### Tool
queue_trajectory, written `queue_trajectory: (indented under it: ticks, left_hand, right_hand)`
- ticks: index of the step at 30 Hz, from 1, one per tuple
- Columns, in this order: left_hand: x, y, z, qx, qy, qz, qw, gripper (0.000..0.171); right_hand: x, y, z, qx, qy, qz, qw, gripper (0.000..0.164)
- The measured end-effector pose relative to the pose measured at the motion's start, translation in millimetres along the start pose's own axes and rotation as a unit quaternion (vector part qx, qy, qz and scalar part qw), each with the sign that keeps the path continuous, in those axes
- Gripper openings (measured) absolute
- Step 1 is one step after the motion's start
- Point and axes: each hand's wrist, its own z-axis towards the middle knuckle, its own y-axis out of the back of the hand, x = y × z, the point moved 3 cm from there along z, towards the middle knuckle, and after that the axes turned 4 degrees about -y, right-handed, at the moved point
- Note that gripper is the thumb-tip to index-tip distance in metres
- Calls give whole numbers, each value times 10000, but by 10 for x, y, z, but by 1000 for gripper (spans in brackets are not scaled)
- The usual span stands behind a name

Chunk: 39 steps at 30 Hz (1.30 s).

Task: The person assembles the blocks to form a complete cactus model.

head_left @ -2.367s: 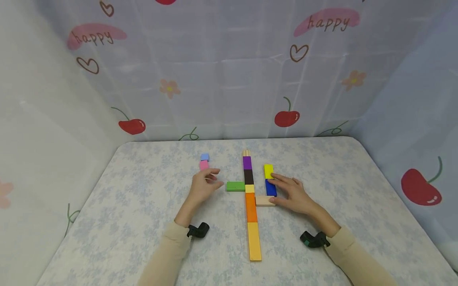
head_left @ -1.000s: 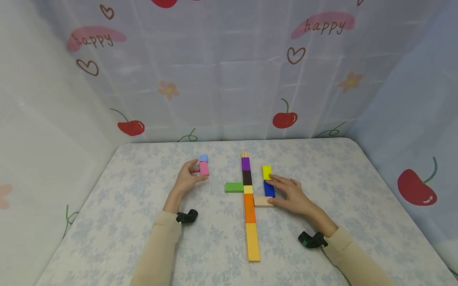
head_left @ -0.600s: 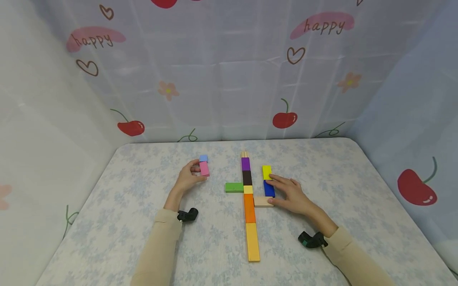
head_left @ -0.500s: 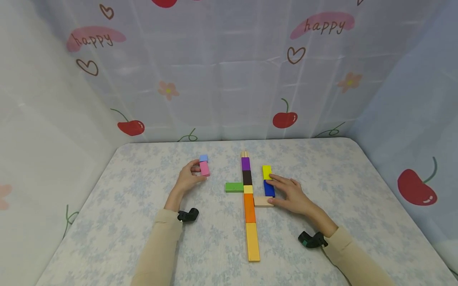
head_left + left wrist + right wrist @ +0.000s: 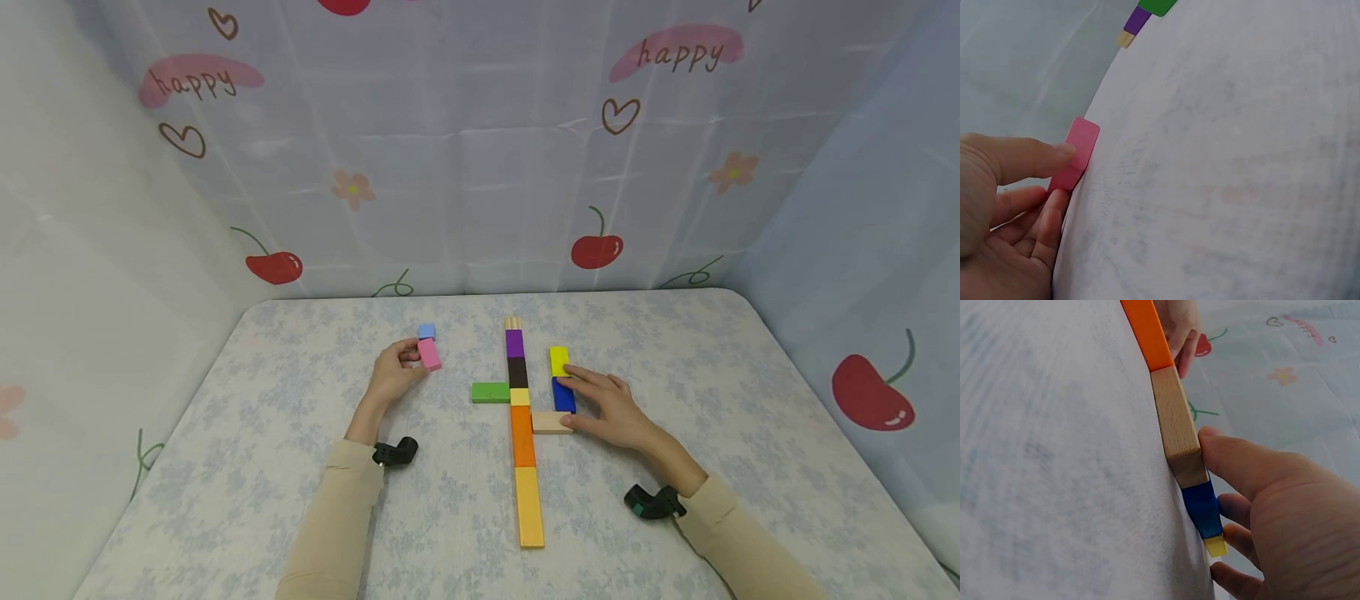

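With thumb and fingers, my left hand [image 5: 394, 372] pinches a pink block [image 5: 430, 354], which slants just in front of a small light-blue block [image 5: 426, 332]. In the left wrist view the thumb lies across the pink block [image 5: 1081, 147]. My right hand [image 5: 611, 412] rests its fingertips on the other group: a yellow block [image 5: 558, 360], a dark blue block [image 5: 563, 397] and a plain wooden block [image 5: 550, 422]. The right wrist view has the thumb tip at the edge of the wooden block [image 5: 1175, 415], the fingers loosely bent beside the blue and yellow ones.
Down the table's middle runs a line of blocks: purple [image 5: 514, 343], dark brown [image 5: 517, 372], pale yellow [image 5: 520, 397], orange [image 5: 523, 437] and a long yellow-orange block [image 5: 529, 508]. Thin wooden sticks [image 5: 513, 322] lie at its far end. A green block [image 5: 491, 392] juts left.
My left hand moved left from near the green block to the pink block and took hold of it. The pink block's near end has since turned slightly right. The right hand stays put.
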Motion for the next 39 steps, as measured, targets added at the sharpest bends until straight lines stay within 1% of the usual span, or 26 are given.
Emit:
queue_trajectory:
  ticks: [6,11,17,23,27,32,39]
  left_hand:
    - [-33,4,-6,-48,-50,37,10000,61]
    - [-98,-20,-16,91,-59,-120,9999,60]
    - [-205,-138,1,362,-250,-365,9984,59]
    - [-267,-293,8,594,-370,-343,9970,59]
    - [-285,-370,5,709,-425,-331,9960,58]
    - [-282,-425,1,802,-483,-281,9952,57]
    - [-284,-480,-17,942,-466,-256,9941,57]
  right_hand:
    - [3,5,6,-20,40,25,10000,60]
    - [0,4,11,37,-31,69,10000,61]
    - [3,12,7,-18,6,26,10000,60]
    - [1,2,11,11,-14,11,10000,60]
    - [3,0,7,11,-26,-3,10000,60]
    - [8,3,3,-17,0,18,10000,60]
    - [1,2,0,31,-32,-12,10000,60]
